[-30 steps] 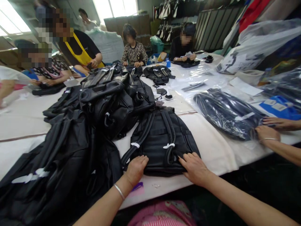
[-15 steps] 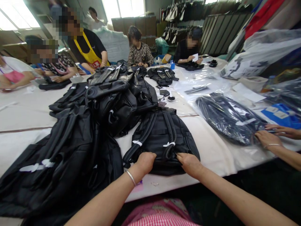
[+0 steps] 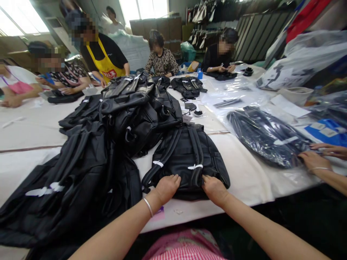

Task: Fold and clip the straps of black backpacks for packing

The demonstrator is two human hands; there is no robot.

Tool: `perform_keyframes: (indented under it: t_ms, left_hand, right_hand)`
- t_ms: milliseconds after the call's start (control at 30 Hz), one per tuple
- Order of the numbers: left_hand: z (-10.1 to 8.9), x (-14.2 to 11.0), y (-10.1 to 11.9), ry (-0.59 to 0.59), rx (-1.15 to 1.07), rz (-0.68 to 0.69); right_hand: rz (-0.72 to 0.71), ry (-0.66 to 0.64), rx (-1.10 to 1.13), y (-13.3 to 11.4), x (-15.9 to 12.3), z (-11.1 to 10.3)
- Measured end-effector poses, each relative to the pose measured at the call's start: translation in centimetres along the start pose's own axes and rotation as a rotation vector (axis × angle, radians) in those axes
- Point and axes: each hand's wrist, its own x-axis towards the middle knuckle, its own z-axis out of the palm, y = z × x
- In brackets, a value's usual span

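The 2 hands (image 3: 168,187) (image 3: 215,189) sit apart, gripping the black backpack (image 3: 187,159)'s near edge. It looks soft and slightly slick; its padded sides beyond them probably offer firmer hold.

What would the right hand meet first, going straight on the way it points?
The right hand would probably meet the backpack strap beyond its fingertips, near the white tie, though depth is unclear.

A person in a yellow apron (image 3: 107,65) stands to the left of a person in a patterned top (image 3: 162,62), with a bright window (image 3: 148,8) behind. Farther right hangs a rack of bags (image 3: 203,16) (a teal basket (image 3: 188,55) sits near it). A translucent plastic sack (image 3: 300,59) bulges at the right, near a white sheet (image 3: 290,105) and a blue packet (image 3: 326,133).
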Motion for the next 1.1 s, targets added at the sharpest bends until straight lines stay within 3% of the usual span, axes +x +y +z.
perform_keyframes:
  t_ms: [233, 333, 433, 533, 633, 767, 867, 967, 1033, 1100]
  left_hand:
    - [2.9, -3.0, -1.0, 0.126, 0.165, 0.062]
    - [4.2, -3.5, -1.2, 0.133, 0.190, 0.048]
    - [4.8, -3.7, -0.7, 0.086, 0.174, -0.012]
    - [3.8, -4.1, 0.4, -0.022, 0.123, -0.092]
    - [1.2, -3.8, 2.0, -0.118, 0.035, -0.094]
    - [-0.7, -1.3, 4.1, -0.069, -0.066, 0.036]
    - [0.5, 0.3, 4.8, -0.056, -0.092, 0.107]
    - [2.1, 0.7, 4.9, -0.034, -0.102, 0.100]
    - [2.5, 0.7, 4.9, -0.020, -0.103, 0.097]
    - [2.1, 0.6, 4.8, -0.020, -0.103, 0.100]
  right_hand:
    - [-0.229, 0.096, -0.052, 4.2, -3.4, 0.5]
    - [-0.246, 0.125, -0.026, 5.6, -4.5, 1.8]
    - [-0.200, 0.201, 0.017, 5.5, -5.2, 4.0]
    - [-0.120, 0.230, 0.059, 4.7, -5.8, 6.0]
    - [-0.121, 0.202, 0.081, 4.3, -6.4, 7.0]
    - [-0.133, 0.144, 0.097, 4.5, -6.7, 5.6]
    - [-0.176, 0.017, 0.144, 4.1, -6.1, 2.5]
    - [-0.238, -0.041, 0.225, 2.6, -3.6, -0.2]
    - [-0.286, 0.001, 0.233, 1.3, -1.3, -0.3]
    - [-0.289, 0.074, 0.200, 0.3, 0.6, 1.1]
